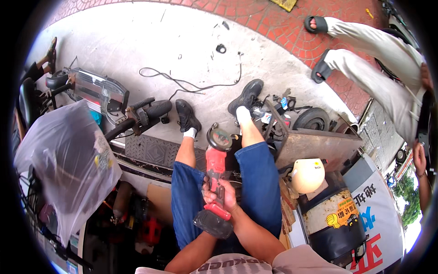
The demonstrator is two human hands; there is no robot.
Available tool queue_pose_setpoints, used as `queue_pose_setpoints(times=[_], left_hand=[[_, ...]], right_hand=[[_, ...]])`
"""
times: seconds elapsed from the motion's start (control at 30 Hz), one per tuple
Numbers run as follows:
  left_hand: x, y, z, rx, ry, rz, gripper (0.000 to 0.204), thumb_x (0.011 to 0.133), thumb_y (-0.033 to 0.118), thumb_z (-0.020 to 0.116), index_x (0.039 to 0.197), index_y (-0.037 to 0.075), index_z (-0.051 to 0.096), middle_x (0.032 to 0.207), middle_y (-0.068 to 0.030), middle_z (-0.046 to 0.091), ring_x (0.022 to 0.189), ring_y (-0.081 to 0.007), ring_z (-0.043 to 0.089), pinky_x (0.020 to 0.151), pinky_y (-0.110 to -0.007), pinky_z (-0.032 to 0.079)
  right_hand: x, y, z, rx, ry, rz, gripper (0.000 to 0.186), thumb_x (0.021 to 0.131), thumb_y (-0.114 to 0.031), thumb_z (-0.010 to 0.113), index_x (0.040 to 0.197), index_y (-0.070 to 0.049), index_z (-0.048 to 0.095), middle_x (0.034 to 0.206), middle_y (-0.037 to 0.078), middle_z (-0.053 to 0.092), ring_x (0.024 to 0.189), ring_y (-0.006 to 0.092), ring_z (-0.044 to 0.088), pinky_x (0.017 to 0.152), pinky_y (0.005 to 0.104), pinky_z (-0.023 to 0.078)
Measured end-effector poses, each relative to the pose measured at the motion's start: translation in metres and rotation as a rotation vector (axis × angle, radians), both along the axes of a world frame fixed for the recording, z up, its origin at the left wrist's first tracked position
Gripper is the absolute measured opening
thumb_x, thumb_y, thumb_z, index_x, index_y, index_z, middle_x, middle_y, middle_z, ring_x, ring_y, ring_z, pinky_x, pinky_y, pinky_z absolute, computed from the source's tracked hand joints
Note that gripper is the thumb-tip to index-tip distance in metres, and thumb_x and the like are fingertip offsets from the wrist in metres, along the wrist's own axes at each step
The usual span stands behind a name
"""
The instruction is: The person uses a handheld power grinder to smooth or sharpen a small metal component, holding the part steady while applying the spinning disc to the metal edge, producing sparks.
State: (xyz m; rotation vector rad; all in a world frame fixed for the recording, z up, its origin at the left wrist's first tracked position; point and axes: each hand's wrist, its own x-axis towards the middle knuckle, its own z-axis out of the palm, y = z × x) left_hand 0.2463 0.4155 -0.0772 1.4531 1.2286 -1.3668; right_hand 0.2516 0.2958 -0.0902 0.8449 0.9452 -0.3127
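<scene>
Before a pale floor (123, 36) edged by red patterned paving (255, 19), a red-and-black disc grinder (216, 160) is grasped in the right hand (229, 196). The left hand's fingers, hidden, cannot be judged.

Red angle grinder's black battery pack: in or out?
In: the black, blocky battery pack sits against the handle base of the red angle grinder, no gap visible.

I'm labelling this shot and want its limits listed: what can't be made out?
Head view:
Left forearm's wrist end: hidden behind the red grinder.
Details under the plastic sheet: veiled by its cloudy folds.
Standing person's head: cut off at the right.
Black floor piece: too small to identify.
</scene>
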Motion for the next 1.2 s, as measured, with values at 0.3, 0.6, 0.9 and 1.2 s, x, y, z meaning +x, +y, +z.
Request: queue_pose_setpoints(times=[0.3,0.6,0.9,1.2], left_hand=[[0.107,-0.089,-0.104,-0.478,-0.086,0.109,0.038,0.104,0.034,0.051,0.121,0.005,0.068,0.076,-0.0010,0.061,0.062,-0.0172,0.058,0.061,-0.030,0.047],[0.219,-0.201,-0.254,-0.521,-0.581,-0.222,0.046,0.106,0.049,0.058,0.130,0.010,0.064,0.097,0.0001,0.064,0.084,-0.0135,0.063,0.069,-0.030,0.051],[0.221,-0.206,-0.239,-0.804,-0.731,-0.097,0.046,0.106,0.045,0.059,0.129,0.005,0.065,0.094,-0.0054,0.065,0.085,-0.0192,0.064,0.073,-0.036,0.053],[0.196,-0.175,-0.197,-0.863,-0.694,0.142,0.046,0.096,0.053,0.055,0.096,0.009,0.068,0.057,0.0019,0.050,0.055,-0.0150,0.056,0.053,-0.032,0.045]], right_hand=[[0.047,-0.115,-0.026,-0.355,-0.002,0.141,0.045,0.100,-0.031,0.061,0.133,0.000,0.058,0.096,0.016,0.066,0.062,0.0194,0.059,0.061,0.0349,0.053],[0.059,-0.254,-0.115,-1.339,0.078,0.465,0.046,0.095,-0.023,0.068,0.133,-0.002,0.054,0.102,0.013,0.069,0.070,0.0153,0.067,0.062,0.0311,0.057],[0.031,-0.196,-0.173,-1.285,0.027,0.195,0.031,0.095,-0.019,0.064,0.122,-0.007,0.054,0.112,0.016,0.070,0.080,0.0220,0.072,0.071,0.0365,0.059],[-0.040,-0.145,-0.159,-1.320,-0.072,0.109,0.030,0.095,-0.020,0.066,0.120,-0.009,0.053,0.100,0.015,0.072,0.071,0.0227,0.070,0.064,0.0363,0.058]])
